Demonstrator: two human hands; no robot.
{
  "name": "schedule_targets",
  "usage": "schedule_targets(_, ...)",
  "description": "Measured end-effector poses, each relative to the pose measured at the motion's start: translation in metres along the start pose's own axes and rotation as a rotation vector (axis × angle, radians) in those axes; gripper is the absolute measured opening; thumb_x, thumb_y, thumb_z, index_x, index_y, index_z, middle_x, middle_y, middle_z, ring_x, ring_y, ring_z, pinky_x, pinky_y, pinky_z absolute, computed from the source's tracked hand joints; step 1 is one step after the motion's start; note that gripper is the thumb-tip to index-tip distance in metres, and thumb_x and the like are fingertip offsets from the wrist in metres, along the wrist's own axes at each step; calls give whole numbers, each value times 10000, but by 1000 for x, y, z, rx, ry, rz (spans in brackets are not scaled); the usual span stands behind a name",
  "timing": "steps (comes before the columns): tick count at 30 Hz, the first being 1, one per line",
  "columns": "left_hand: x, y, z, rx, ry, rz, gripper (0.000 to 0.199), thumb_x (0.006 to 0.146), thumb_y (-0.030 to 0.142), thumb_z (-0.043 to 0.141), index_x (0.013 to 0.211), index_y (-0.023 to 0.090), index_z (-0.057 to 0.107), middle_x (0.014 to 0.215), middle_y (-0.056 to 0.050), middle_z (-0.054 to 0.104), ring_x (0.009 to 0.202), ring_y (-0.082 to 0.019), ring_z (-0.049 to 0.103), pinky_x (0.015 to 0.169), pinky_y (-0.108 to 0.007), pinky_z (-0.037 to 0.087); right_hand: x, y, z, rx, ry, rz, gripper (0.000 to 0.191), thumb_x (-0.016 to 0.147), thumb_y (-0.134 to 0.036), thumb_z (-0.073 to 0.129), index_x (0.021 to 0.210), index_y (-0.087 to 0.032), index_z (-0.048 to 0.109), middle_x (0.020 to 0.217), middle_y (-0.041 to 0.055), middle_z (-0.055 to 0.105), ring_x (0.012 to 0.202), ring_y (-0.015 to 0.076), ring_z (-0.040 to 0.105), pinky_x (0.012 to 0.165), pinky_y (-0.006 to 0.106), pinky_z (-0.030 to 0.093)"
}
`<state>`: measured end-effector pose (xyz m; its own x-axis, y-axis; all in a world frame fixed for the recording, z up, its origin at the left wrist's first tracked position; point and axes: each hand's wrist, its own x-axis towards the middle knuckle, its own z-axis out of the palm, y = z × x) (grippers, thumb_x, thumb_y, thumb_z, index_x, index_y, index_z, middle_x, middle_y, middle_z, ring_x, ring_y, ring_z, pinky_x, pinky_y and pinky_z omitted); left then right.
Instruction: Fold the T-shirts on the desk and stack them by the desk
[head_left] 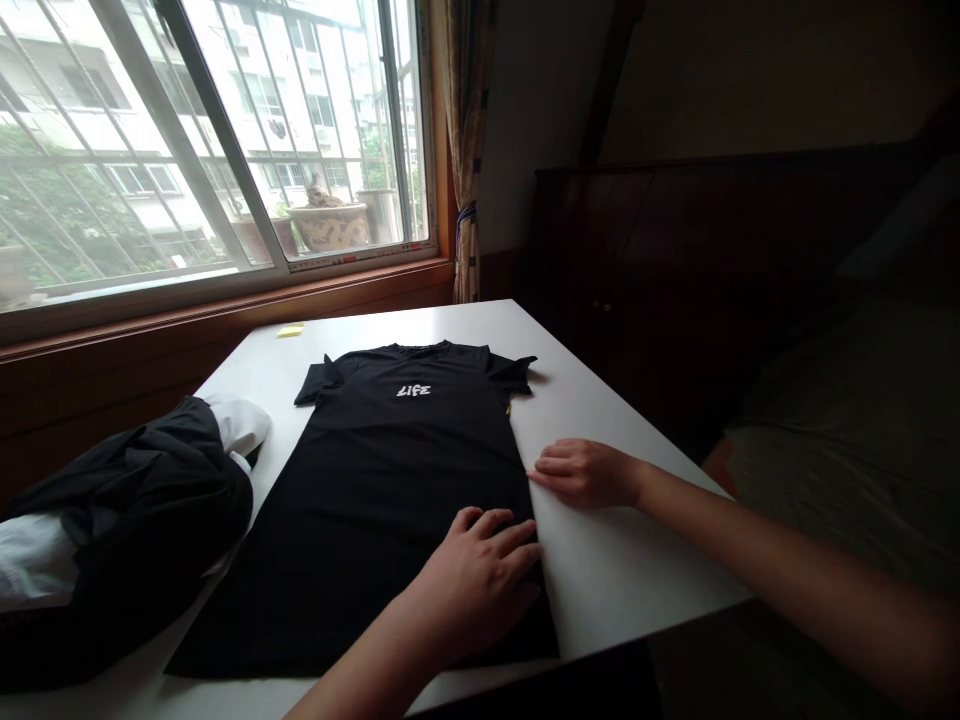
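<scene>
A black T-shirt [390,500] lies spread out on the white table [630,560], its collar toward the far edge and both sleeves out to the sides. White lettering marks its chest. My left hand [487,575] rests palm down on the lower right part of the shirt, with its fingers apart. Just beyond it, my right hand [585,473] is on the table at the shirt's right side edge. Its fingers are pressed together and their tips pinch that edge.
A heap of black and white clothing [165,490] sits along the table's left side. Near the far left corner is a small yellow paper [290,330]. Behind the table are a barred window and a tied curtain [466,150]. Dark furniture [675,290] stands at the right.
</scene>
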<state>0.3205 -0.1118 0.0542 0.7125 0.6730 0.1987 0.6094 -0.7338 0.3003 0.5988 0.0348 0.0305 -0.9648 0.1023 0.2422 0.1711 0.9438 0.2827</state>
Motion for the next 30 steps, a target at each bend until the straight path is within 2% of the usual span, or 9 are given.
schedule_targets(3,16,-15,7,63,13,22,405,1026,389,517,1396,230,559,1534,-56,528,1450,-258,426,1207,-476,311,-4,-7,2,20,-25,42,337,964,-174,544,1280,-134,653,1017,114,701,919,229,640,816,392,517)
schedule_targets(6,28,-26,24,93,2,70,493,1020,409,521,1453,174,510,1561,-96,491,1487,-254,377,1223,-457,305,-7,-11,4,94,36,125,374,944,-178,565,1307,-162,653,1043,119,708,965,238,647,839,400,538)
schedule_targets(11,27,-29,38,85,7,116,570,1055,463,402,1531,151,415,1627,-115,378,1536,-252,275,1252,-470,237,-7,-5,7,151,58,209,420,930,-151,574,1342,-194,638,1137,124,710,1038,254,647,895,427,557)
schedule_targets(14,24,-26,36,75,-9,110,591,1056,488,381,1550,164,389,1636,-113,355,1539,-267,262,1252,-500,212,5,6,18,150,96,347,392,959,-167,560,1342,-200,637,1221,124,692,1118,262,627,965,442,540)
schedule_targets(18,23,-25,32,91,-22,111,614,1042,515,405,1560,185,381,1646,-109,332,1542,-276,254,1251,-513,207,30,27,45,154,160,588,324,989,-205,541,1286,-189,671,1239,121,694,1155,258,619,1017,440,519)
schedule_targets(21,23,-25,31,85,-28,110,619,1039,523,409,1559,188,383,1650,-107,323,1545,-273,245,1255,-512,201,43,47,63,64,116,769,281,986,-178,534,1198,-180,719,1180,107,716,1083,239,644,986,408,525)
schedule_targets(23,23,-25,31,71,-31,106,615,1041,525,400,1556,189,388,1654,-107,315,1547,-274,239,1256,-515,196,47,62,68,12,71,827,263,990,-179,526,1137,-164,745,1081,110,731,981,233,657,920,396,537)
schedule_targets(26,23,-24,31,52,-33,96,603,1043,531,392,1551,207,393,1660,-96,307,1549,-272,231,1256,-514,196,52,82,65,-2,-2,767,228,977,-174,553,1042,-158,771,997,109,718,900,218,646,835,352,525)
schedule_targets(30,24,-25,32,71,-27,95,602,1038,528,411,1552,217,391,1661,-93,307,1549,-274,231,1255,-518,201,58,96,51,14,-154,526,196,909,-76,606,905,-197,760,975,59,690,922,172,619,760,255,469)
